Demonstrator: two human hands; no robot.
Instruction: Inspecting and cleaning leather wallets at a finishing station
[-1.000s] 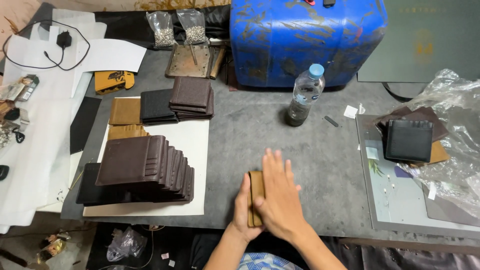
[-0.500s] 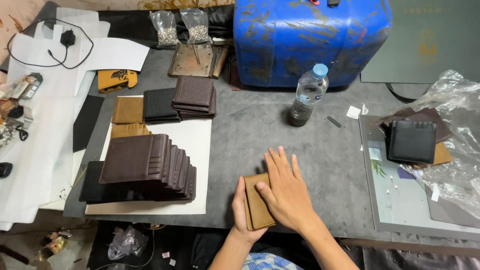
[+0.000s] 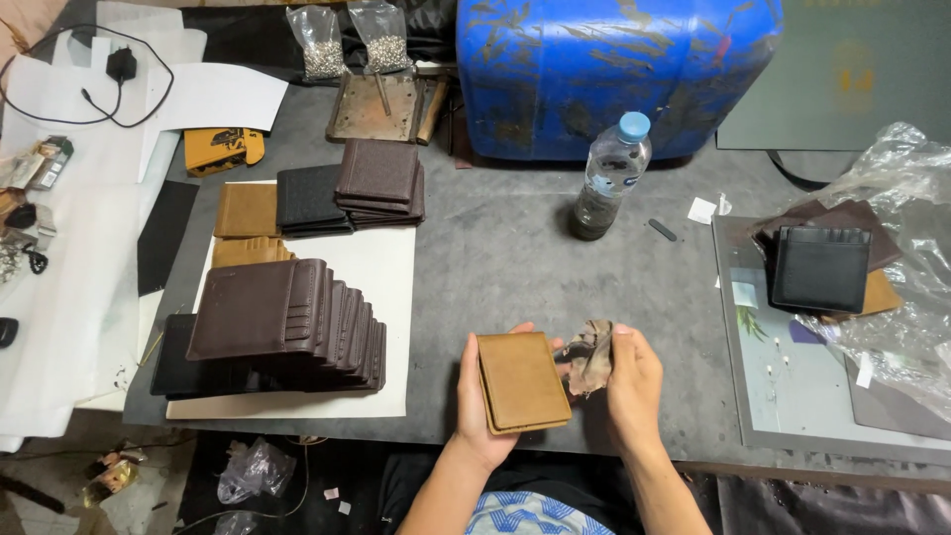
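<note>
Left of the hands a wallet stack [image 3: 287, 322] lies on the table [image 3: 495, 258], the left hand [image 3: 474, 396] grips a tan wallet [image 3: 522, 380] near the front edge, and the right hand [image 3: 634, 381] pinches what seems a crumpled rag [image 3: 590, 355].

We look down on a dark grey worktop [image 3: 515, 267] with a worn, matt surface under even light. At its far edge stands a big blue plastic drum [image 3: 614, 69], scuffed and scratched. Left of the drum, white paper sheets [image 3: 89, 248] cover the worktop's side. Right of the drum lies a grey board [image 3: 792, 386]. Below the worktop's near edge, well away from the drum, we see a dim, littered floor [image 3: 178, 490].
</note>
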